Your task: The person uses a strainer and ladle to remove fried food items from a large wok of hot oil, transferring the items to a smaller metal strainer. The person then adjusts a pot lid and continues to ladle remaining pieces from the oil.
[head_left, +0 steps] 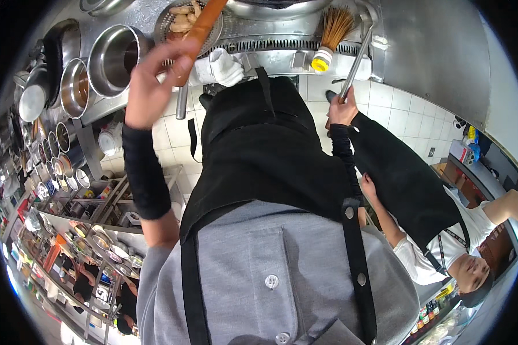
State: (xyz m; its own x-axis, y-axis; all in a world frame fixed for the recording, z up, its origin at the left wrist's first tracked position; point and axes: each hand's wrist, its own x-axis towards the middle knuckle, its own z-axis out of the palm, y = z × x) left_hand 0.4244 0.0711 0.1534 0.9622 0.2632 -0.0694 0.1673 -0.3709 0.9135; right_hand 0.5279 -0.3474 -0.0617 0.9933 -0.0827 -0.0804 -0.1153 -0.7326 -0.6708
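My left hand [152,80] is raised at the stove's left side, fingers spread and slightly blurred, against an orange-brown wooden handle [202,27]. The handle slants up past the picture's top edge. My right hand [344,109] is closed round a long-handled metal cooking utensil [357,66], whose shaft points up toward the stove; I cannot make out its head. Behind the wooden handle lies a perforated strainer [216,31] with pale food pieces [181,22] in it. The rim of a wok [279,14] shows at the top middle.
Metal pots [106,60] stand at the left. A folded white cloth [225,66] lies on the stove's front edge, and a bamboo brush [335,34] rests further right. A co-worker in a black apron [403,172] stands close on my right. Shelves with containers line the left.
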